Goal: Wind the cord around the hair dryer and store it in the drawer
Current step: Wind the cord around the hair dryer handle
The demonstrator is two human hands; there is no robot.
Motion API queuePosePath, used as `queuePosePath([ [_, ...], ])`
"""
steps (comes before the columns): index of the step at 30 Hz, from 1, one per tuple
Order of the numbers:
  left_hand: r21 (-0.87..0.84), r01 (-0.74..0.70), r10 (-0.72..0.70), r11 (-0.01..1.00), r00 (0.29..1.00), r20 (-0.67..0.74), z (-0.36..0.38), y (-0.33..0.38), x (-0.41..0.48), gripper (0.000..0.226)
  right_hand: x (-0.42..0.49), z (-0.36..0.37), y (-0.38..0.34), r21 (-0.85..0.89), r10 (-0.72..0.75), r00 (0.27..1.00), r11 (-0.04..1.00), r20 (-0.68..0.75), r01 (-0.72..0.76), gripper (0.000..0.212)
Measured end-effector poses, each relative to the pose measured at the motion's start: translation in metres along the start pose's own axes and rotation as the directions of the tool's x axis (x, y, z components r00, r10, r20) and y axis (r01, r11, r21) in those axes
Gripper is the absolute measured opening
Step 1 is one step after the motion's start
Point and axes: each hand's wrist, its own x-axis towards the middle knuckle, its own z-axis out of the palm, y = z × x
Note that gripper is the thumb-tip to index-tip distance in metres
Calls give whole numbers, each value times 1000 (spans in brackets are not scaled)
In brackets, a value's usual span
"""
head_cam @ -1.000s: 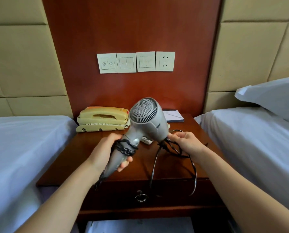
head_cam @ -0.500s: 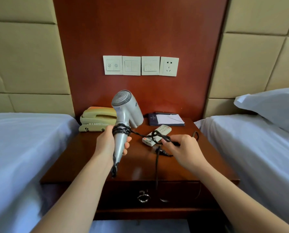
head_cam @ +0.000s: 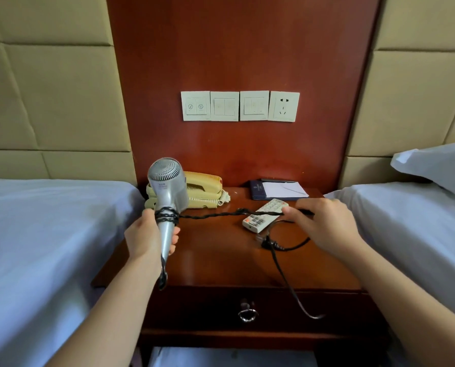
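Note:
My left hand [head_cam: 148,238] grips the handle of the silver hair dryer [head_cam: 168,186], held upright at the left of the nightstand [head_cam: 221,260]. Several turns of the black cord [head_cam: 213,214] wrap the top of the handle. From there the cord runs taut to the right into my right hand [head_cam: 324,225], which pinches it above the remote. The rest of the cord loops on the nightstand top and hangs over its front edge; the plug [head_cam: 267,243] lies on the wood. The drawer [head_cam: 247,308] below, with a metal ring pull, is closed.
A yellow telephone [head_cam: 205,190] stands behind the dryer. A white remote control [head_cam: 264,215] and a notepad in a dark folder [head_cam: 279,190] lie at the back right. White beds flank the nightstand. Switches and a socket [head_cam: 284,106] are on the wood wall panel.
The dryer has moved left and now stands upright in front of the telephone. My right hand has pulled the cord out to the right, so it stretches taut between both hands.

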Motion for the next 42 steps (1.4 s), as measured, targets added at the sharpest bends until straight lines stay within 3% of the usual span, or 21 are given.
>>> queuePosePath([
  [2, 48, -55, 55, 997, 998, 6, -5, 1, -4, 35, 4, 3, 6, -127, 39, 997, 991, -62, -47, 41],
  [7, 92, -154, 150, 984, 987, 55, -15, 6, -8, 29, 15, 17, 23, -235, 69, 983, 966, -171, -109, 39],
  [18, 97, -144, 151, 985, 987, -64, -48, 12, 9, 30, 19, 52, 17, -330, 213, 973, 915, -93, -232, 45],
  [26, 188, -170, 153, 968, 983, 102, -33, 7, -11, 24, 11, 74, 9, -479, 172, 985, 864, -9, -155, 35],
  [31, 151, -239, 212, 959, 961, 179, -16, 9, -21, 24, 9, 83, -1, -517, 153, 988, 848, 31, -115, 12],
  [33, 137, -253, 227, 958, 957, 182, -12, 7, -22, 24, 15, 81, -17, -523, 71, 997, 851, 25, -48, 22],
  [35, 123, -269, 244, 955, 952, 184, -10, 7, -23, 24, 18, 82, -39, -427, -17, 993, 902, 115, 65, 34],
  [37, 105, -271, 250, 957, 951, 183, -7, 6, -23, 24, 19, 82, -63, -205, -108, 984, 969, 145, 137, 44],
  [39, 85, -263, 245, 961, 953, 180, -5, 6, -24, 25, 19, 81, -87, 128, -107, 988, 987, 109, 92, 49],
  [42, 69, -254, 239, 965, 954, 181, -4, 4, -26, 24, 16, 85, -112, 468, 6, 992, 881, 122, -63, 42],
])
